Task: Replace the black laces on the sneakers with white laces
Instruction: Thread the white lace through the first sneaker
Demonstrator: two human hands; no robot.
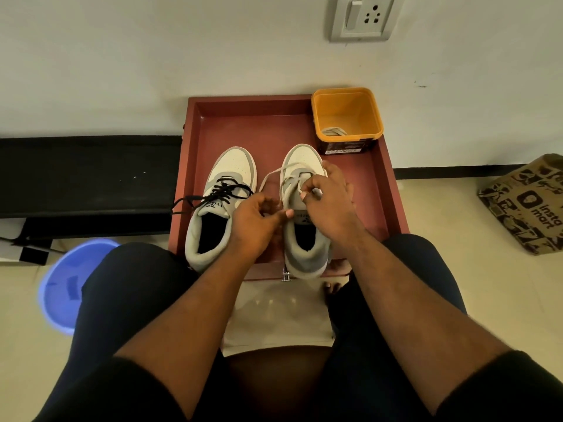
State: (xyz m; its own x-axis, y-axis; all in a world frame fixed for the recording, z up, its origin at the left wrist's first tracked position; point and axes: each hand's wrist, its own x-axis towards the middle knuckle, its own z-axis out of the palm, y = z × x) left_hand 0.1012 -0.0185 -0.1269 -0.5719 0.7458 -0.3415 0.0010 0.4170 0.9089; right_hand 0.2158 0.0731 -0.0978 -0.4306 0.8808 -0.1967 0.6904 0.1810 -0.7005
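Right white-and-grey leather sneaker (304, 214) stands toe-away in red wooden tray (391, 193). Right hand (330, 202) pinches flat white lace (274, 175) over the eyelets; left hand (256, 220), fingers curled, steadies the tongue, grip contents unclear.

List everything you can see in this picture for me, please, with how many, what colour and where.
sneakers: two, white and grey, side by side in the tray
black lace: one, on the left sneaker
white lace: one, on the right sneaker
spare lace: whitish, count unclear, inside the tub
tray: one, reddish brown, on the floor by the wall
tub: one, yellow, far right corner of the tray
basin: one, blue, floor at left
paper bag: one, brown, printed, floor at right
wall socket: one, grey and white, wall above
left hand: between the sneakers, fingers curled
right hand: on the right sneaker, pinching the white lace
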